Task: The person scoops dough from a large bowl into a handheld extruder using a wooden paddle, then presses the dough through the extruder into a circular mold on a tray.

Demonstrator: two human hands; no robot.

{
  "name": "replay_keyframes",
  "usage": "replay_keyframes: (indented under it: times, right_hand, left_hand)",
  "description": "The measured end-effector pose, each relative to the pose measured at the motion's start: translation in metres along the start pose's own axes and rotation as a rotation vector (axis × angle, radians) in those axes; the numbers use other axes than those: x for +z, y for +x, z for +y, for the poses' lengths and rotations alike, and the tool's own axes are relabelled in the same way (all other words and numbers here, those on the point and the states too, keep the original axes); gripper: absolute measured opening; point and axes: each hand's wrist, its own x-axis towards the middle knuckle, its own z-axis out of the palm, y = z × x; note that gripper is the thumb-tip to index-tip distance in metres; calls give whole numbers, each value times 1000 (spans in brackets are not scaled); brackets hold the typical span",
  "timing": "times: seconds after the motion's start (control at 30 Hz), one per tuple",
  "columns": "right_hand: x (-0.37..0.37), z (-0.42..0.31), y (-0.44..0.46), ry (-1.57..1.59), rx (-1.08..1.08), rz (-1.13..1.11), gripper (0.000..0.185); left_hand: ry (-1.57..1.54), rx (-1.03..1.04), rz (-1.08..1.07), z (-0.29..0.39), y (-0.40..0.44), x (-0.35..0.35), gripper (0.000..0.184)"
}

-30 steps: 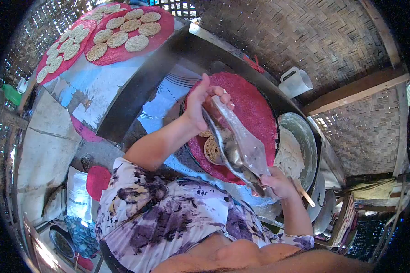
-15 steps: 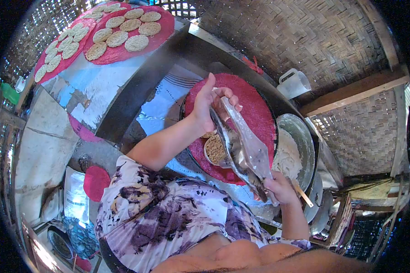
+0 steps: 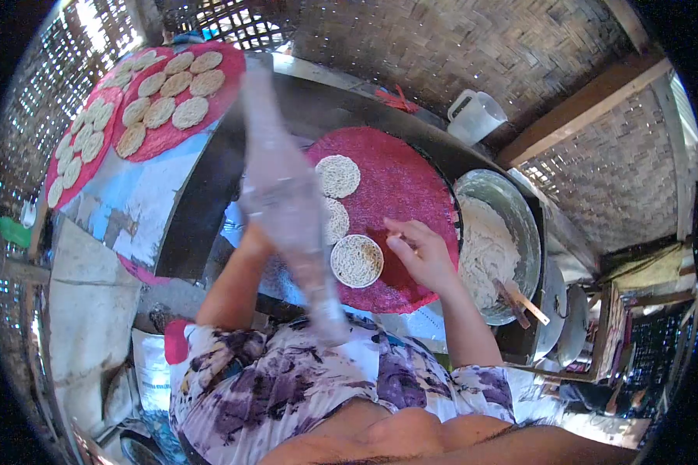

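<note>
My left hand point(image 3: 257, 235) grips a long, pale, paddle-like tool point(image 3: 285, 182), smeared by motion and hiding most of the fingers. It is raised over the left side of a round red mat point(image 3: 419, 182). On that mat, a white ring point(image 3: 357, 261) surrounds a disc of pale, thread-like dough. Just right of the ring, my right hand point(image 3: 425, 252) is empty, its thumb and forefinger apart. Two similar dough discs, an upper one point(image 3: 338, 177) and a lower one point(image 3: 335, 221) beside the ring, lie on the mat, the lower partly covered by the tool.
A metal basin point(image 3: 530, 232) of pale dough stands to the right, with a wooden-handled utensil point(image 3: 529, 302) at its rim. Behind it is a white plastic pitcher point(image 3: 477, 116). More red mats point(image 3: 229, 74) bearing several discs lie at upper left, beyond a dark trough wall point(image 3: 198, 186).
The tool has swung left, away from above the ring, in my left hand. My right hand has let go of it and come down beside the ring. The head view has shifted slightly.
</note>
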Motion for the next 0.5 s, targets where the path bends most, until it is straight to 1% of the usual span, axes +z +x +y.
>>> replay_keyframes:
  times: [0.1,0.2,0.3,0.4,0.5]
  right_hand:
    - [11,29,-4,-228,57,-3,24]
    - [15,29,-2,-249,150,-33,23]
    - [15,25,4,-288,163,-121,23]
    - [19,32,6,-297,95,-118,21]
    - [15,19,6,-316,28,-69,19]
  left_hand:
    - [-127,-151,135,-5,-17,-33,62]
    - [-199,-211,214,-10,-27,-51,61]
    - [-226,-225,248,-11,-28,-57,60]
    - [-247,-232,259,-11,-28,-57,59]
    - [-249,-242,261,-11,-28,-57,58]
